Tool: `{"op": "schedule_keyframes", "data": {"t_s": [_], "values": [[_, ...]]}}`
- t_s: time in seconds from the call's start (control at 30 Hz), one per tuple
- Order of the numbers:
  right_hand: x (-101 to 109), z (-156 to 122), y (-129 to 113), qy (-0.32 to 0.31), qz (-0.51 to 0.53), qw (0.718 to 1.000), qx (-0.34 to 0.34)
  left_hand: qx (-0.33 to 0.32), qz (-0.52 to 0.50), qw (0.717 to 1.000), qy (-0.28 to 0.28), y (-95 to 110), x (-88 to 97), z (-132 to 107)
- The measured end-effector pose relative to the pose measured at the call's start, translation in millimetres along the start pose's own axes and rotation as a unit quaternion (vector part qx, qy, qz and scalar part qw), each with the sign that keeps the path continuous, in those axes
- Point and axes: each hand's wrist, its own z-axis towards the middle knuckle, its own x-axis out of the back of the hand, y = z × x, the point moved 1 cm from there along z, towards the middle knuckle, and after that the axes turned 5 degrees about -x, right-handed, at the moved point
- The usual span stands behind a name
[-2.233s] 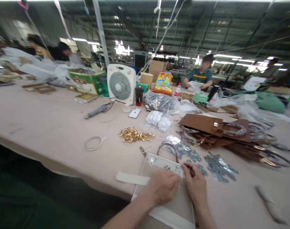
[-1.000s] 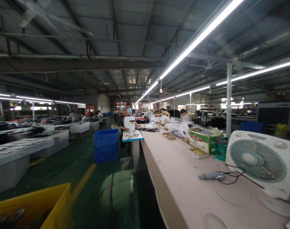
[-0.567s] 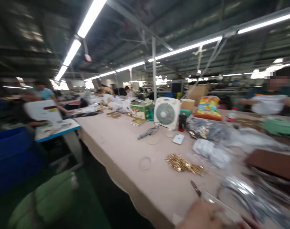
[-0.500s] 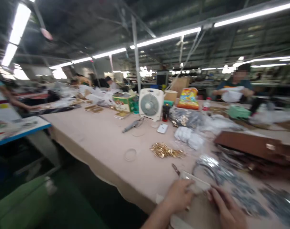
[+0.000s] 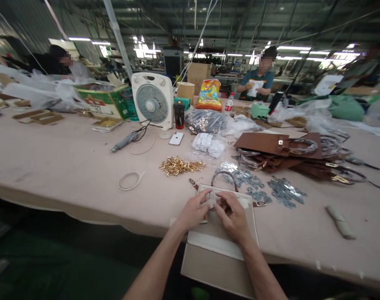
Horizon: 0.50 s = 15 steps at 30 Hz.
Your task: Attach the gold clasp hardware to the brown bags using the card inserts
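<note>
A cream-white bag panel (image 5: 222,239) with a brown handle (image 5: 223,176) lies at the table's near edge and hangs partly over it. My left hand (image 5: 194,210) and my right hand (image 5: 232,214) rest side by side on its upper part, fingers curled and pinching at the flap near the hardware. What sits between the fingertips is too small to name. A pile of gold metal fittings (image 5: 180,165) lies just beyond the panel, and silvery plastic-wrapped bits (image 5: 265,189) are scattered to its right.
A stack of brown bag pieces (image 5: 290,152) lies right. A white fan (image 5: 152,102), phone (image 5: 176,138), tape ring (image 5: 129,181), hand tool (image 5: 124,142), bags of parts (image 5: 205,121) and a green box (image 5: 99,102) sit further back. People work across the table (image 5: 52,158).
The view swung left down the hall and came back to the table. Both hands have shifted up the panel to its top flap, closer together.
</note>
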Motion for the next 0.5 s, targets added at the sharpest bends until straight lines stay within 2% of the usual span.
{"op": "schedule_keyframes", "data": {"t_s": [0.13, 0.23, 0.4, 0.5], "values": [[-0.5, 1.4, -1.6, -0.032, -0.017, 0.999, 0.014, -0.005, 0.045, 0.999, -0.019, 9.7, 1.2, 2.7], [0.0, 1.3, -2.2, -0.036, -0.026, 0.999, 0.018, -0.026, 0.128, 0.991, -0.044, 22.9, 3.1, 3.8], [-0.5, 1.9, -5.5, -0.034, -0.020, 0.999, 0.033, -0.056, 0.311, 0.946, -0.066, 40.7, 4.4, 1.1], [0.1, 2.5, -7.1, -0.030, -0.012, 0.998, 0.047, -0.043, 0.352, 0.933, -0.068, 45.3, 3.6, -0.1]]}}
